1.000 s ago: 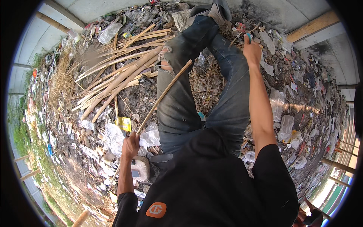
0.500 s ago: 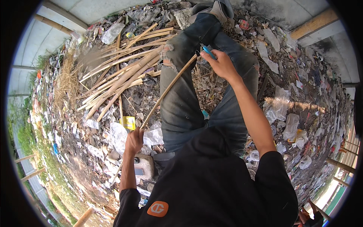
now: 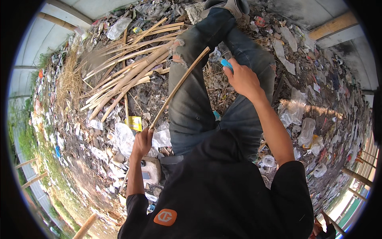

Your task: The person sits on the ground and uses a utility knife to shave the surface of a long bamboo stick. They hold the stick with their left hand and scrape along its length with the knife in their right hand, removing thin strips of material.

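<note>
In the head view, the landmark is the pile of split bamboo strips [image 3: 131, 77] lying on the littered ground [image 3: 89, 147]. Nearer the person than that pile, and slightly to its right, is the left hand [image 3: 142, 142]; its grip is closed around one long, slender strip [image 3: 181, 83]. The held strip slants up across the left leg of the dark, worn trousers [image 3: 187, 115], its far end standing free to the right of the pile, and a thinner length shows below the hand, beside the forearm.

Well to the right of the pile, over the other leg, is the right hand [image 3: 242, 79]. Its grip is closed on the bright blue handle [image 3: 226, 63] of a small tool, whose front end is hard to make out. The handle is near the free end of the held strip but apart from it.

Just nearer the person than the pile lies a yellow packet [image 3: 135, 123], with a clear plastic bag [image 3: 124, 137] beside it. Further that way, to the right, is a pale block [image 3: 153, 161] with a dark flat rectangle [image 3: 146, 175] on it. Dry straw [image 3: 67, 79] spreads left of the pile, another clear bag [image 3: 119, 28] lies beyond it, and a pale panelled wall [image 3: 32, 51] stands behind the straw.
</note>
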The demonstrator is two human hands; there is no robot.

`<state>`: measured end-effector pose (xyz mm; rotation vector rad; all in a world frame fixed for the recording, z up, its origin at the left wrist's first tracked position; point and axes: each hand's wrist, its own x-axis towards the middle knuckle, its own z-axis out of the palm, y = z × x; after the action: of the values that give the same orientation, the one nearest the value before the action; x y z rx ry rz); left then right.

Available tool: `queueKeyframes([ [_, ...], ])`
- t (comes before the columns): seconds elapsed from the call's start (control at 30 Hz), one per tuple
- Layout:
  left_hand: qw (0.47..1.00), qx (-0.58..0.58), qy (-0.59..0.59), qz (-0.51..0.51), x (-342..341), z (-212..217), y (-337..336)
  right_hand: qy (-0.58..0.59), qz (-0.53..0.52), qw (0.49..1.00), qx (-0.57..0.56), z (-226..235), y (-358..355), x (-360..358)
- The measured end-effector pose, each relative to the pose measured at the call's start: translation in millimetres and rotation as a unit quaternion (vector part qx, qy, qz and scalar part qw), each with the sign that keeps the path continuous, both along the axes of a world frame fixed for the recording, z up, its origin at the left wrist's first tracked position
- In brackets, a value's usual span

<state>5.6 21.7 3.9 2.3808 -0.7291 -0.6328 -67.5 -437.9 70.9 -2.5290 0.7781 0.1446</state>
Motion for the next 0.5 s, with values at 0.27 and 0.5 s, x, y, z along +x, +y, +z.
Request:
queueKeyframes([
  [0.27,0.998,0.004,0.066,-0.001,8.0,14.7,-30.8,-0.23,-0.022,0.942,0.241,-25.3,-18.4,10.0],
  [0.5,0.999,-0.003,0.031,0.01,3.9,10.1,-45.0,-0.304,-0.119,0.909,0.261,-46.6,5.0,47.2],
])
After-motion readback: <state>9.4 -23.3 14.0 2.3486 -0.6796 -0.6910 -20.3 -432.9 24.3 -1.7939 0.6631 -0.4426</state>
